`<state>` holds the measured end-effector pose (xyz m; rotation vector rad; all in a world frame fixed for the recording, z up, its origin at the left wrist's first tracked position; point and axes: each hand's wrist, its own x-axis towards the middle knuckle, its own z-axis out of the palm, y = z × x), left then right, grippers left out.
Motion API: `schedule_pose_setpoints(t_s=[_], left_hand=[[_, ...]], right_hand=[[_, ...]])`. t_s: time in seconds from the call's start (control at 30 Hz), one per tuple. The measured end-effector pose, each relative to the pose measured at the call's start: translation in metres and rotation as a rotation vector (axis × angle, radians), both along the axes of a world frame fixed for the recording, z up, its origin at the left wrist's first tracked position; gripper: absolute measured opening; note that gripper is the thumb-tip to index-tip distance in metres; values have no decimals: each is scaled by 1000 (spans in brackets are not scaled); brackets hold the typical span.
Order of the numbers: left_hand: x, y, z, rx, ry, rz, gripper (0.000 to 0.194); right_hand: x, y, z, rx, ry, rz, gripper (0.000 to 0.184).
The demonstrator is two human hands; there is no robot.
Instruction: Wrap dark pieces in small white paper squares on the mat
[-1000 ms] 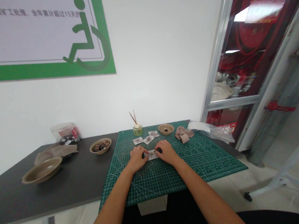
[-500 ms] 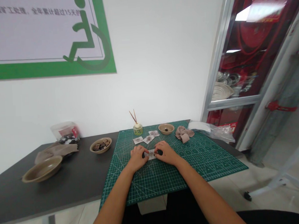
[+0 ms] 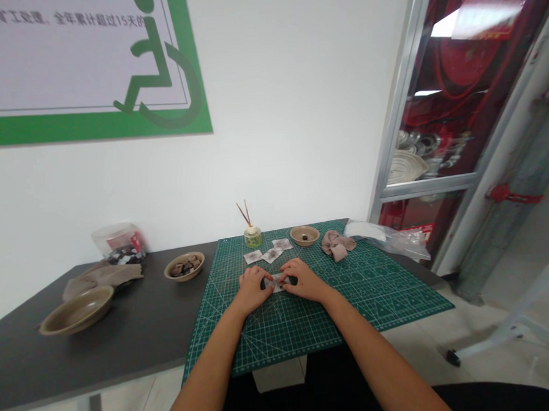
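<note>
Paper (image 3: 277,287) lay on the mat (image 3: 352,287), long axis roughly sideways, between left hand (image 3: 252,290) and right hand (image 3: 306,282), fingertips at both ends, about equally near; whether either grip pinched, couldn't tell.

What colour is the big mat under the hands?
Green cutting mat, with pale grid lines; the head view shows it.
</note>
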<state>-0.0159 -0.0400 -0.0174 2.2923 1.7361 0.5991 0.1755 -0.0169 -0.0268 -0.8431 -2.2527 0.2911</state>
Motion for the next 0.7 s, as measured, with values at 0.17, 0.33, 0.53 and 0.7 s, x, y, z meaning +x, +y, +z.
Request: schedule_pose_setpoints(t_s=[0.17,0.33,0.53,0.7], left_hand=[[-1,1,-1,-4,-3,-5,18],[-1,2,-3,-1,-4,-3,18],[-1,1,-1,-17,-16,-2,18],[-1,0,0,-15,0,1,18]], right_hand=[[1,-1,2,-24,4,12,15],[2,-1,2,-23,-16,23,14],[7,-2,3,-39,-11,-63,12],[6,-1,2,-34,-12,3,13]])
